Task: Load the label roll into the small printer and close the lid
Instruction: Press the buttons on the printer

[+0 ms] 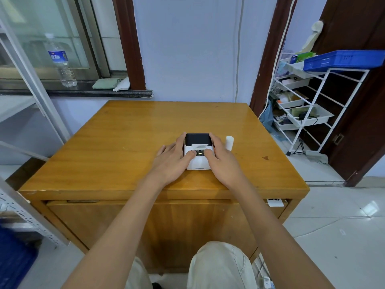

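A small white printer (198,161) with a black lid (197,139) sits near the middle of the wooden table (125,147). The lid lies down on the body. My left hand (174,159) cups the printer's left side with its thumb on the front panel. My right hand (221,161) cups the right side, thumb also on the panel. A white label roll (229,142) stands upright on the table just right of my right hand, untouched.
A white wire rack (312,105) with trays and a blue crate (343,59) stands right of the table. A water bottle (61,61) and folded cloths (112,83) rest on the windowsill at the back left. A metal shelf frame (31,84) stands at left.
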`<action>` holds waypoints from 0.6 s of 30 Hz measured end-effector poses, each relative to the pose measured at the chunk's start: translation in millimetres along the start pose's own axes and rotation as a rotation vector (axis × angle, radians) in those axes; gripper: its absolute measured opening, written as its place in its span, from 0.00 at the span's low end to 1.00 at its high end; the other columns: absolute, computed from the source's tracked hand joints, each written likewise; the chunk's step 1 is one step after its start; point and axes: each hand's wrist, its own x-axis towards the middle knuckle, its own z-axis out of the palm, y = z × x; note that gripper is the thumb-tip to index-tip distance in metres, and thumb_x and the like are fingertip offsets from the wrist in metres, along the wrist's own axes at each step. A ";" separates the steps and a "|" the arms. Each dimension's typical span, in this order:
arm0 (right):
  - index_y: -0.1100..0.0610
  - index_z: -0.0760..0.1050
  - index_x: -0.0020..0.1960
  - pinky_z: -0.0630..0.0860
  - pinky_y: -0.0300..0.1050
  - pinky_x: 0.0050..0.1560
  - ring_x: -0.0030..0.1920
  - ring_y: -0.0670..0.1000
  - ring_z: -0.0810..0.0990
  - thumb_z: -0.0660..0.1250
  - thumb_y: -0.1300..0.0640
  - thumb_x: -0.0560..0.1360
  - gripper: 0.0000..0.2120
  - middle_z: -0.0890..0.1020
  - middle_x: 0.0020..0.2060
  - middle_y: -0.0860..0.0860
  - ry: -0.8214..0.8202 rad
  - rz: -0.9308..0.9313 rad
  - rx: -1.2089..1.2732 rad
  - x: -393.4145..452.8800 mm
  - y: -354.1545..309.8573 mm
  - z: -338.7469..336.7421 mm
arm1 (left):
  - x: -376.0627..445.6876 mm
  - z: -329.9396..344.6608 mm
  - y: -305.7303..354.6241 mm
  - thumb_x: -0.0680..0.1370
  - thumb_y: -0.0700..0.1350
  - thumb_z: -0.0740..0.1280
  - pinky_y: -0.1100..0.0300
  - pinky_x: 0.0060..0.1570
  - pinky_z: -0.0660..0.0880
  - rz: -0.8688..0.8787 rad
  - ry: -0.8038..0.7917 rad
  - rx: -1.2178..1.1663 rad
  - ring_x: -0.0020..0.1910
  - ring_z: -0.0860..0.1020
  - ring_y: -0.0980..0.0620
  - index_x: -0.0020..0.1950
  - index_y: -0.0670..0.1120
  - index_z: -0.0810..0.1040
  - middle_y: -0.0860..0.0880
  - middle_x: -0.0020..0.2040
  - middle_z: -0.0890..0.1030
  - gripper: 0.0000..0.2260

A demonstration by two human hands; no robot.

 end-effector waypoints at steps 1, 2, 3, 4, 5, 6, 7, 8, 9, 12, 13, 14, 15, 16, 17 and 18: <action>0.46 0.53 0.85 0.76 0.55 0.65 0.68 0.53 0.76 0.54 0.45 0.84 0.30 0.73 0.76 0.49 -0.001 0.000 -0.001 -0.1 -0.1 0.1 | -0.2 -0.2 0.1 0.82 0.58 0.52 0.50 0.81 0.48 -0.002 0.001 0.001 0.81 0.59 0.55 0.86 0.54 0.45 0.53 0.82 0.66 0.33; 0.46 0.53 0.85 0.76 0.55 0.66 0.68 0.53 0.76 0.54 0.45 0.84 0.30 0.73 0.76 0.49 -0.002 -0.001 0.001 -0.3 -0.3 0.2 | -0.4 -0.2 0.4 0.82 0.58 0.52 0.50 0.81 0.48 -0.002 0.001 0.000 0.81 0.59 0.55 0.86 0.54 0.46 0.52 0.82 0.66 0.33; 0.45 0.53 0.85 0.76 0.56 0.66 0.68 0.53 0.76 0.54 0.45 0.84 0.30 0.73 0.76 0.49 -0.002 -0.001 0.005 -0.5 -0.3 0.2 | -0.6 -0.3 0.6 0.82 0.58 0.52 0.49 0.81 0.48 0.000 0.001 -0.001 0.81 0.60 0.54 0.86 0.54 0.46 0.52 0.82 0.66 0.33; 0.45 0.53 0.85 0.76 0.56 0.66 0.68 0.53 0.77 0.54 0.44 0.84 0.30 0.73 0.76 0.49 -0.002 -0.001 0.010 -0.6 -0.3 0.2 | -0.9 -0.3 0.8 0.82 0.58 0.52 0.49 0.81 0.48 0.002 0.001 -0.002 0.81 0.60 0.54 0.86 0.54 0.45 0.52 0.82 0.66 0.33; 0.45 0.53 0.85 0.76 0.57 0.66 0.69 0.53 0.77 0.54 0.44 0.83 0.31 0.73 0.76 0.49 -0.003 0.000 0.013 -0.7 -0.3 0.2 | -0.9 -0.3 0.8 0.82 0.58 0.52 0.49 0.81 0.48 0.002 0.002 -0.002 0.81 0.60 0.54 0.86 0.54 0.45 0.52 0.82 0.66 0.33; 0.45 0.53 0.85 0.76 0.57 0.67 0.69 0.53 0.76 0.54 0.43 0.83 0.31 0.73 0.76 0.49 -0.003 0.002 0.015 -0.8 -0.3 0.2 | -1.0 -0.4 0.6 0.82 0.58 0.52 0.49 0.81 0.48 0.002 0.002 -0.002 0.81 0.60 0.54 0.86 0.54 0.45 0.52 0.82 0.66 0.33; 0.45 0.53 0.85 0.75 0.57 0.67 0.69 0.53 0.76 0.54 0.43 0.83 0.31 0.73 0.76 0.49 -0.004 0.003 0.015 -0.8 -0.4 0.5 | -0.8 -0.3 0.5 0.82 0.58 0.52 0.49 0.81 0.48 0.001 0.002 -0.002 0.81 0.60 0.54 0.86 0.54 0.45 0.51 0.82 0.66 0.33; 0.45 0.53 0.85 0.75 0.57 0.67 0.69 0.53 0.76 0.54 0.43 0.83 0.31 0.73 0.76 0.49 -0.005 0.003 0.014 -0.8 -0.4 0.6 | -0.6 -0.3 0.3 0.82 0.58 0.51 0.49 0.81 0.48 0.000 0.001 -0.001 0.81 0.60 0.54 0.86 0.55 0.45 0.51 0.82 0.66 0.33; 0.45 0.53 0.85 0.76 0.56 0.66 0.69 0.53 0.76 0.54 0.44 0.84 0.31 0.73 0.77 0.49 -0.007 0.002 0.013 -0.7 -0.6 0.6 | -0.6 -0.3 0.5 0.82 0.58 0.51 0.49 0.81 0.48 0.000 0.001 0.000 0.81 0.61 0.54 0.86 0.55 0.45 0.51 0.82 0.66 0.33; 0.45 0.53 0.85 0.76 0.54 0.65 0.68 0.53 0.76 0.54 0.44 0.84 0.30 0.73 0.77 0.49 -0.007 -0.002 0.010 -0.3 -0.4 0.5 | -0.6 -0.3 1.0 0.82 0.58 0.52 0.49 0.81 0.48 -0.002 0.000 0.003 0.81 0.60 0.54 0.86 0.54 0.45 0.51 0.82 0.66 0.33; 0.45 0.53 0.85 0.76 0.54 0.65 0.68 0.53 0.76 0.54 0.45 0.84 0.30 0.73 0.77 0.49 -0.007 -0.002 0.010 -0.1 -0.1 0.3 | -0.6 -0.3 1.1 0.83 0.58 0.52 0.49 0.81 0.48 -0.004 0.001 0.004 0.81 0.60 0.54 0.86 0.54 0.45 0.51 0.82 0.66 0.33; 0.45 0.53 0.85 0.76 0.54 0.65 0.68 0.53 0.76 0.54 0.45 0.84 0.30 0.73 0.77 0.49 -0.007 -0.002 0.009 0.0 0.2 0.2 | -0.8 -0.4 1.2 0.83 0.57 0.52 0.49 0.81 0.48 -0.005 0.003 0.005 0.81 0.60 0.54 0.86 0.55 0.45 0.51 0.82 0.66 0.32; 0.45 0.53 0.85 0.76 0.54 0.65 0.68 0.53 0.77 0.54 0.44 0.84 0.30 0.73 0.77 0.49 -0.007 -0.003 0.007 0.1 0.4 0.3 | -0.8 -0.4 1.4 0.83 0.57 0.52 0.50 0.81 0.48 -0.004 0.003 0.004 0.81 0.60 0.54 0.86 0.54 0.45 0.51 0.82 0.66 0.32; 0.45 0.53 0.85 0.76 0.54 0.64 0.68 0.53 0.77 0.54 0.44 0.84 0.30 0.73 0.77 0.50 -0.007 -0.003 0.005 0.1 0.7 0.2 | -1.1 -0.5 1.8 0.83 0.57 0.52 0.50 0.81 0.48 -0.003 0.003 0.002 0.81 0.60 0.54 0.86 0.54 0.45 0.51 0.82 0.66 0.32; 0.45 0.53 0.85 0.76 0.55 0.64 0.68 0.54 0.77 0.54 0.44 0.84 0.30 0.73 0.77 0.50 -0.006 -0.002 0.004 0.3 0.8 0.5 | -1.3 -0.5 2.2 0.83 0.57 0.52 0.50 0.81 0.48 -0.003 0.003 0.000 0.81 0.60 0.54 0.86 0.54 0.45 0.51 0.82 0.66 0.32; 0.45 0.53 0.85 0.76 0.55 0.65 0.69 0.54 0.77 0.54 0.44 0.84 0.30 0.73 0.77 0.50 -0.006 -0.002 0.004 0.4 1.0 0.7 | -1.7 -0.6 2.5 0.83 0.57 0.52 0.50 0.81 0.48 -0.003 0.004 0.000 0.81 0.60 0.54 0.86 0.54 0.45 0.51 0.82 0.66 0.32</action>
